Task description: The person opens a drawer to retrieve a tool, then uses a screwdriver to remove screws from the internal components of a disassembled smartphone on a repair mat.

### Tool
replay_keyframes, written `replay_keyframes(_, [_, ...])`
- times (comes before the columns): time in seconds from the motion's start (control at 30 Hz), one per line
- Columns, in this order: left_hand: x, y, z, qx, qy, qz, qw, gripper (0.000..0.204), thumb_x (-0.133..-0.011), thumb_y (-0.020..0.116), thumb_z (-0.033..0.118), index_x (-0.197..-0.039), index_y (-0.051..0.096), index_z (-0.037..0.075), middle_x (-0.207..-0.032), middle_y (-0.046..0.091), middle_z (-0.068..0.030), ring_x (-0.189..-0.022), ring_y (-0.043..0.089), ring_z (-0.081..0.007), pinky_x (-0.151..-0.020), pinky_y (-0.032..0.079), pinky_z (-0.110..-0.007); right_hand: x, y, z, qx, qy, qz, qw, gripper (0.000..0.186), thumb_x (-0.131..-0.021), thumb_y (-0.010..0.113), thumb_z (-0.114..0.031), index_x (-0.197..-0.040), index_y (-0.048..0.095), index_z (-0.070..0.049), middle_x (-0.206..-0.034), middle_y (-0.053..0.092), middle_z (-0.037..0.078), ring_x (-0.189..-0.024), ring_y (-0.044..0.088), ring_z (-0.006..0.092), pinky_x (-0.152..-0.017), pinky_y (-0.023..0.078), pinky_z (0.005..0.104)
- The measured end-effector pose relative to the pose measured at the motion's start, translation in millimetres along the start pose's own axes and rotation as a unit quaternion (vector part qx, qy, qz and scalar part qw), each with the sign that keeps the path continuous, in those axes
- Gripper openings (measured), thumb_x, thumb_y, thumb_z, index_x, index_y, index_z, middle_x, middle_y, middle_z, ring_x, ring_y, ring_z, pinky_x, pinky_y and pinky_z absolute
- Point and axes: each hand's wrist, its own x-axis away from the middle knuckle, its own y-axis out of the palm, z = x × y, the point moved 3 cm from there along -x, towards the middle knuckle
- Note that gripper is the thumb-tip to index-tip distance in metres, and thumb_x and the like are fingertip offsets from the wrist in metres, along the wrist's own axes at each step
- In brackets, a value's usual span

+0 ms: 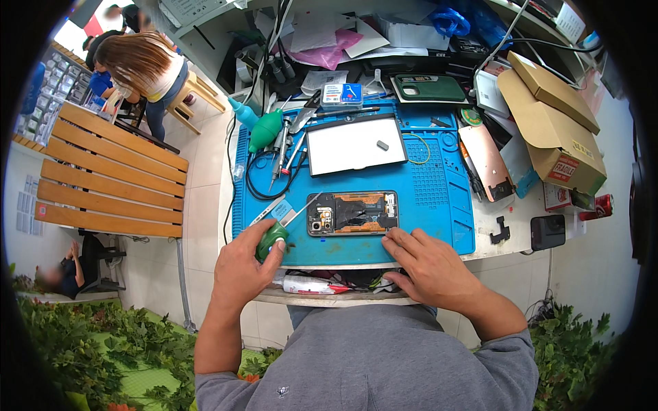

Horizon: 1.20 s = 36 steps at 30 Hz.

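Observation:
My left hand (pixel 250 264) grips a green squeeze bottle (pixel 273 238), whose long thin nozzle reaches toward the left end of an opened phone (pixel 353 214). Its exposed inside has a dark middle, orange strips and a camera block at the left. The phone lies on a blue silicone mat (pixel 432 226). My right hand (pixel 428 267) rests at the mat's front edge by the phone's lower right, fingers apart and slightly bent. A small light-blue labelled item (pixel 277 211) lies left of the phone.
Behind are a white tray (pixel 354 140), tools (pixel 281 147), a green air blower (pixel 265 130) and a cable. Cardboard boxes (pixel 555 137), a rose-gold phone (pixel 486 164) and a can (pixel 596 207) crowd the right. Other people (pixel 147 75) are around a wooden bench (pixel 113 178) at left.

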Motion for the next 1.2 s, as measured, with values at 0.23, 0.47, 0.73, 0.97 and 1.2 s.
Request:
replay_keyframes(0.23, [3,-5,-1,0.025,-0.010,-0.003,1.000,0.041,-0.105,0.083,0.026,-0.140,0.079,0.005,-0.125,0.085,-0.0215,-0.108,0.084,-0.0422,-0.092,0.067,-0.047,-2,0,0,-0.011,-0.011,0.035,0.999,0.064,-0.102,0.088,-0.029,-0.151,0.067,0.005,-0.148,0.068,0.018,-0.115,0.069,0.0319,-0.098,0.062,0.0426])
replay_keyframes(0.47, [15,-24,20,0.078,0.104,-0.216,0.968,0.046,-0.099,0.088,0.035,-0.142,0.082,0.018,-0.100,0.081,-0.0084,-0.075,0.076,-0.0282,-0.068,0.061,-0.039,-10,-8,-15,-0.112,-0.058,0.181,0.975,0.048,-0.098,0.092,-0.022,-0.136,0.075,0.001,-0.121,0.076,0.016,-0.095,0.071,0.0325,-0.082,0.062,0.0422])
replay_keyframes(0.73, [20,-22,13,0.141,0.145,-0.286,0.937,0.048,-0.097,0.089,0.035,-0.142,0.084,0.021,-0.096,0.081,-0.0076,-0.073,0.077,-0.0271,-0.067,0.061,-0.040,-3,12,-21,-0.215,-0.175,0.045,0.960,0.019,-0.097,0.087,-0.014,-0.094,0.071,-0.005,-0.088,0.063,0.007,-0.082,0.066,0.0282,-0.070,0.056,0.0429])
replay_keyframes(0.97, [20,-42,-11,0.130,0.057,-0.236,0.961,0.046,-0.096,0.088,0.029,-0.140,0.084,0.012,-0.114,0.087,-0.0151,-0.089,0.085,-0.0305,-0.079,0.066,-0.039,25,15,-1,-0.196,-0.081,-0.012,0.977,0.034,-0.106,0.082,-0.020,-0.081,0.062,-0.007,-0.088,0.065,0.009,-0.080,0.067,0.0281,-0.066,0.054,0.0449])
replay_keyframes(1.2, [6,-29,1,0.111,0.015,-0.110,0.988,0.046,-0.096,0.088,0.021,-0.139,0.081,0.007,-0.114,0.086,-0.0184,-0.094,0.085,-0.0338,-0.084,0.065,-0.040,19,21,-7,-0.149,-0.031,-0.020,0.988,0.039,-0.111,0.079,-0.027,-0.142,0.072,-0.005,-0.115,0.073,0.011,-0.109,0.075,0.0314,-0.088,0.064,0.0451])
